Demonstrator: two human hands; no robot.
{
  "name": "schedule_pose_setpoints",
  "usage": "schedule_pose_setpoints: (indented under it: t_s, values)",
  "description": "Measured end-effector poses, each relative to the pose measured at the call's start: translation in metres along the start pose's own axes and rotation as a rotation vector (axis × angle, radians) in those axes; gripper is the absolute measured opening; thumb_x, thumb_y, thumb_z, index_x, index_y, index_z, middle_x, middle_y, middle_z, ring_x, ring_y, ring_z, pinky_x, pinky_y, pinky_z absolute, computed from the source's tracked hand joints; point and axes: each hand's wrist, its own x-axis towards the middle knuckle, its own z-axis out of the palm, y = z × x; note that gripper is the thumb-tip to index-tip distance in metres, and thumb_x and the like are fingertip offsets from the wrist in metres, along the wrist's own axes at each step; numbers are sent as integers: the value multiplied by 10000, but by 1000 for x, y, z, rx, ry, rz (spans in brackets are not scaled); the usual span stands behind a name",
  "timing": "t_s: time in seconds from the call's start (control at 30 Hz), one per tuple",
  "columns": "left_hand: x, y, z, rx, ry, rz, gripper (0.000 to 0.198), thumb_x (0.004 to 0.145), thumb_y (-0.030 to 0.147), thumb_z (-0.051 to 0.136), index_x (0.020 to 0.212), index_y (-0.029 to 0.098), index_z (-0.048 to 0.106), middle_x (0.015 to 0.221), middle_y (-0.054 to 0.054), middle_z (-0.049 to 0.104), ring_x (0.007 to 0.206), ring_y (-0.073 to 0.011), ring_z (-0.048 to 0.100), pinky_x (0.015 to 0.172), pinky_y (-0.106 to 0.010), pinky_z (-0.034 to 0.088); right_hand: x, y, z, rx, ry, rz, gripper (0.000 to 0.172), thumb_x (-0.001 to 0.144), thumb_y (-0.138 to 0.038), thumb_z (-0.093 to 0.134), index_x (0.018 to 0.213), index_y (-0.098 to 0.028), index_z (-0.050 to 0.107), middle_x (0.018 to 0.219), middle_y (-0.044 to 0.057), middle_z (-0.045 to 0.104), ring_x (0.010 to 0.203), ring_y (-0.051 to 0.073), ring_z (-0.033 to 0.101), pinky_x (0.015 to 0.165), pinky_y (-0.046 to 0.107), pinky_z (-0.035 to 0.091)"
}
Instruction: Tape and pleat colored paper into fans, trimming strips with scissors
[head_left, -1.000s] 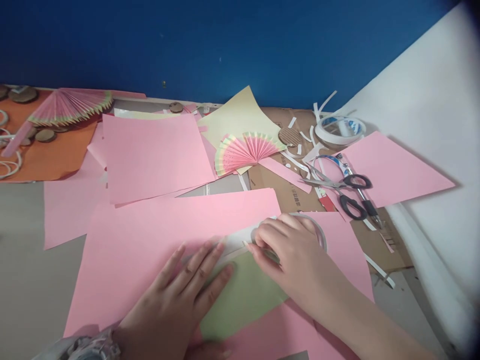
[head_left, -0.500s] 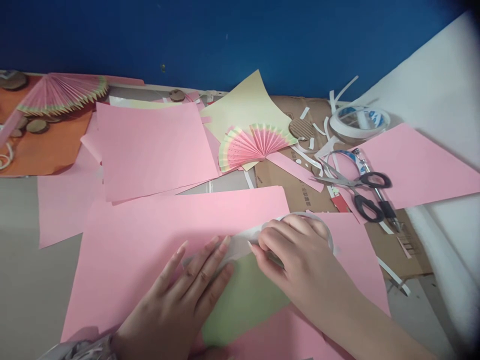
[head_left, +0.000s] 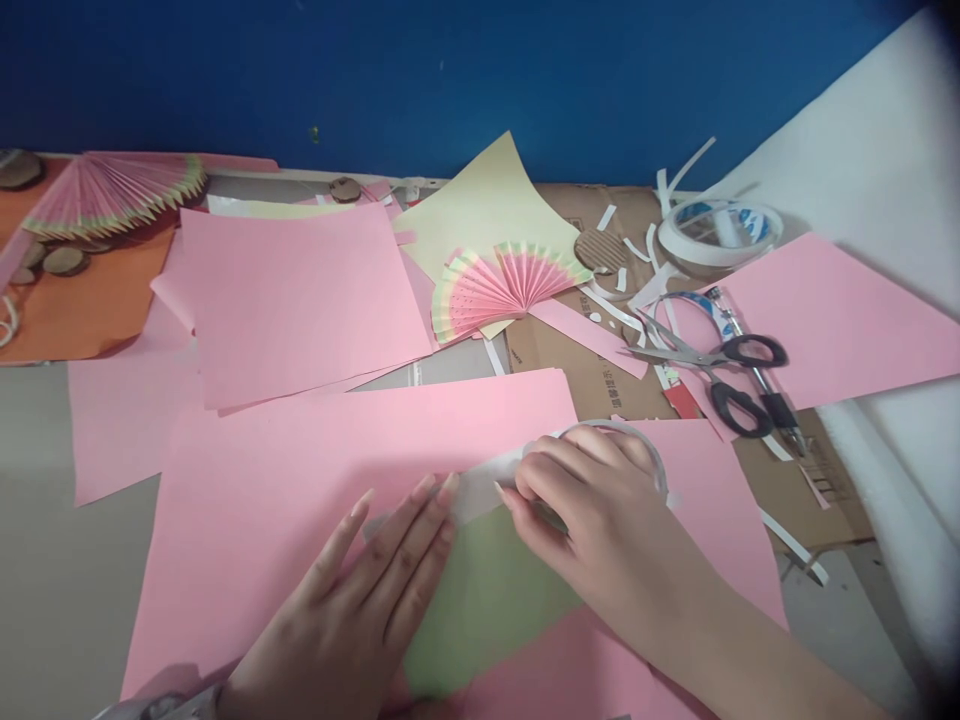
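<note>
My left hand (head_left: 375, 580) lies flat with its fingers stretched out, pressing a strip of whitish tape (head_left: 487, 485) along the upper edge of a green sheet of paper (head_left: 495, 600). The strip runs from under those fingers to my right hand (head_left: 600, 500), whose fingers are curled round a roll of tape (head_left: 660, 470). Most of the roll is hidden by that hand; its pale rim shows behind the knuckles. Beneath both hands, a large pink sheet (head_left: 285, 470) carries the green paper.
Black-handled scissors (head_left: 712, 365) and a pen (head_left: 772, 395) lie at the right, near another tape roll (head_left: 720, 235). A folded paper fan (head_left: 517, 290) rests on cream paper (head_left: 495, 200). Stacked pink sheets (head_left: 307, 300) lie at the left, beside a second fan (head_left: 112, 195) on orange paper.
The left hand's fingers have shifted very slightly, its thumb now less visible. My right hand stays in place with the roll. The view has tilted a little.
</note>
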Motion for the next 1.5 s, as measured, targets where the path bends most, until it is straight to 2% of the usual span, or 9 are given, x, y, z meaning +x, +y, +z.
schedule_pose_setpoints:
  t_s: [0.1,0.3,0.53,0.67,0.83,0.9,1.0,1.1,1.5]
  values:
    - [-4,2,0,17,-20,-34,724,851,618,384,1320,75,479,1450,-133,401,1375,-237,231,1143,-428,9,-2,0,0,3,-12,3,198,821,-119,530,669,-196,428,652,-46,534,678,148,403,675,313,246]
    - [-5,0,-1,14,-55,-12,780,837,635,387,1365,61,415,1495,-156,302,1378,-257,227,1135,-457,-9,0,-1,0,-26,-43,-6,212,849,-149,515,662,-194,424,661,-37,518,679,153,394,650,313,238]
    - [0,-2,-4,2,-77,-6,821,805,696,396,1407,139,370,1475,-132,355,1375,-242,245,1132,-456,-22,1,-1,-1,-10,-50,5,170,824,-121,517,678,-189,465,668,-41,517,691,149,407,651,311,252]
    - [2,-1,-6,-30,-59,-19,805,791,705,409,1345,123,462,1446,-134,406,1357,-251,278,1135,-470,-8,-1,0,0,15,-48,0,149,814,-109,502,690,-189,486,684,-39,528,708,153,416,658,309,268]
    - [15,4,-15,-47,-18,-19,749,779,691,439,1181,79,596,1434,-179,411,1351,-315,284,1126,-490,58,-1,1,0,58,-78,-7,154,832,-123,491,694,-191,472,709,-32,533,717,154,409,637,298,269]
    - [23,7,-13,-30,-3,-31,752,793,660,457,1242,64,546,1456,-182,374,1362,-328,262,1117,-496,90,-1,1,-1,52,-73,-18,178,850,-133,475,683,-191,454,713,-26,527,712,155,407,630,298,268]
    - [30,11,-4,-9,-14,-21,833,810,635,457,1374,26,385,1485,-198,310,1365,-346,260,1099,-476,149,-1,1,0,11,-27,-42,193,859,-138,467,677,-194,432,706,-25,518,713,157,414,640,306,277]
    - [32,11,2,-9,-44,5,893,800,651,452,1390,-10,340,1483,-241,284,1354,-369,279,1083,-459,187,-2,2,1,-21,5,-50,187,861,-155,473,684,-199,427,697,-32,515,711,158,423,652,316,283]
    - [37,7,-1,19,-17,38,918,779,723,363,1309,-19,465,1393,-239,439,1270,-354,417,1057,-447,197,-3,1,0,-35,-9,-22,152,854,-160,481,716,-210,442,701,-27,530,708,176,435,658,331,289]
